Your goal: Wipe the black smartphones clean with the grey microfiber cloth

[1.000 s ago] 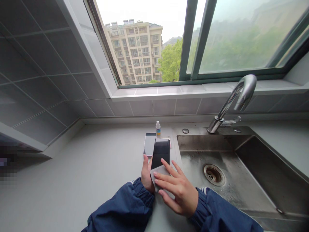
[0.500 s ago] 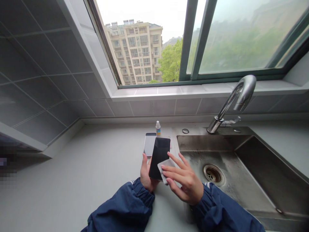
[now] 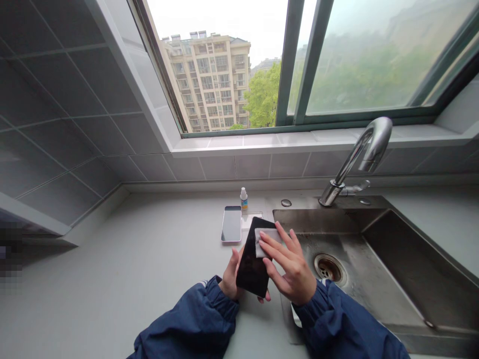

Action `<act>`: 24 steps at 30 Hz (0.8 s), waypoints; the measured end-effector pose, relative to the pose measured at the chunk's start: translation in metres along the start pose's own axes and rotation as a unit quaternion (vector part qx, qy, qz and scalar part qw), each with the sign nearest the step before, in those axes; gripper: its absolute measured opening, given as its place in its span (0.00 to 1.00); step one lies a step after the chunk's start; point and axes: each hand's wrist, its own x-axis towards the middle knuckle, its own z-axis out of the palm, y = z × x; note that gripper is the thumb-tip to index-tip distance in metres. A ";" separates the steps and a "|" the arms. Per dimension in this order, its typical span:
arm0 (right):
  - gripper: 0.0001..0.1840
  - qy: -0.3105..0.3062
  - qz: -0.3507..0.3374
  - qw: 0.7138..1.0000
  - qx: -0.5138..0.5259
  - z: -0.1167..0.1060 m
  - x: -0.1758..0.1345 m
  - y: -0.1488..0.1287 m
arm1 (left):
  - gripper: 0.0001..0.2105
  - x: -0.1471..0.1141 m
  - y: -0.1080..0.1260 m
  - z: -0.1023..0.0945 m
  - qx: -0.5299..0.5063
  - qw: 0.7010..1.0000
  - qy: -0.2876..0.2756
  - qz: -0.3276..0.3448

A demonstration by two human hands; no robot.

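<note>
A black smartphone (image 3: 249, 271) rests in my left hand (image 3: 231, 276), tilted to the right with its dark screen facing up. My left thumb lies along its left edge, and a few fingertips show below its lower right corner. On the upper part of the screen my right hand (image 3: 290, 264) presses a small grey cleaning cloth (image 3: 263, 244) with zigzag edges under its fingers. Beyond the held phone, a second phone (image 3: 231, 224) with a pale rim lies on the counter. Behind that stands a small spray bottle (image 3: 244, 198) with a white cap.
To the right is a steel sink (image 3: 389, 279) with a drain (image 3: 329, 268) and a chrome faucet (image 3: 355, 159). A clear flat case (image 3: 247, 219) lies partly hidden behind the held phone. The pale counter (image 3: 149, 264) runs left to a tiled wall. A window is ahead.
The held phone has shifted right and toward me and tilted further, uncovering more of the second phone. My right hand has slid the cloth upward on the screen.
</note>
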 end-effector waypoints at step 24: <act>0.27 -0.089 -0.037 0.995 0.032 0.002 -0.006 -0.023 | 0.36 0.005 0.000 0.008 -0.037 0.982 0.156 0.103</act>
